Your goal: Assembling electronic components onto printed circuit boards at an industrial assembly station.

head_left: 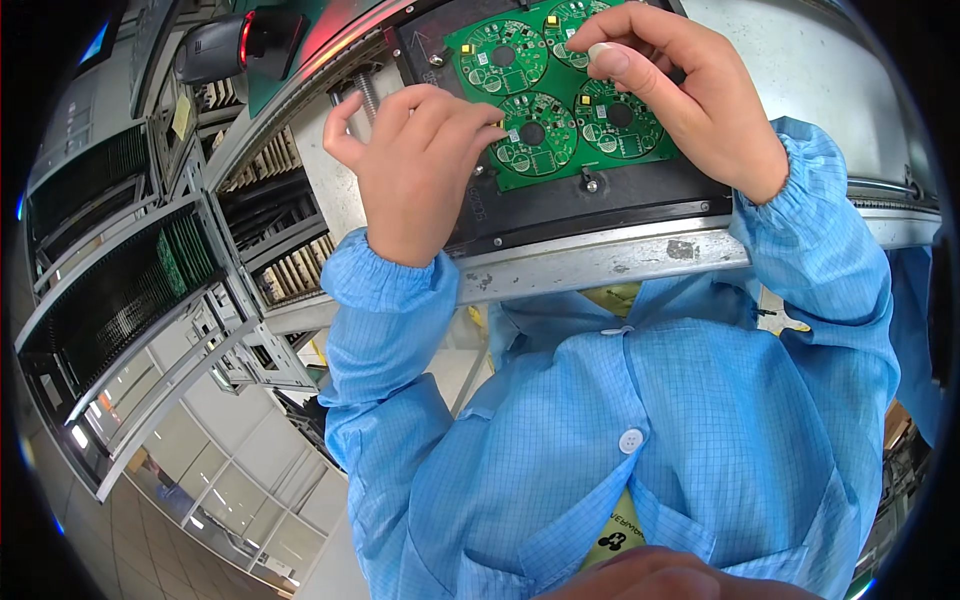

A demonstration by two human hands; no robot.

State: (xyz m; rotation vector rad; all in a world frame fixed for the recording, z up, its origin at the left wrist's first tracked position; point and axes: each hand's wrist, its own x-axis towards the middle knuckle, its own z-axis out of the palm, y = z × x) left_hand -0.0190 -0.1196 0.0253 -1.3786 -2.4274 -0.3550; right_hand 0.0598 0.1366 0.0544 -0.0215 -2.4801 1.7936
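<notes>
I judge I'm mid-placement: my left hand (415, 170) pinches a small part at the green circuit board (560, 95) in its black tray (600, 200), right hand (670, 85) pinching another, needing steady seating next.

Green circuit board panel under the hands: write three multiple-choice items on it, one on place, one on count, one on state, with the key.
1. Where does the green circuit board panel lie?
A. in a black carrier frame on a metal rail
B. in the rack at the left
C. on the floor

2. How many round boards show on the panel?
A. two
B. four
C. six

3. What are the hands doing?
A. both hang free of the panel
B. both rest fingertips on the panel
C. one holds a screwdriver

Key: 1 A, the black carrier frame surrounds the panel and sits on the metal rail. 2 B, four circular outlines are visible. 3 B, the left hand touches the panel's left edge, and the right hand pinches at its top; no tool shows.
</notes>
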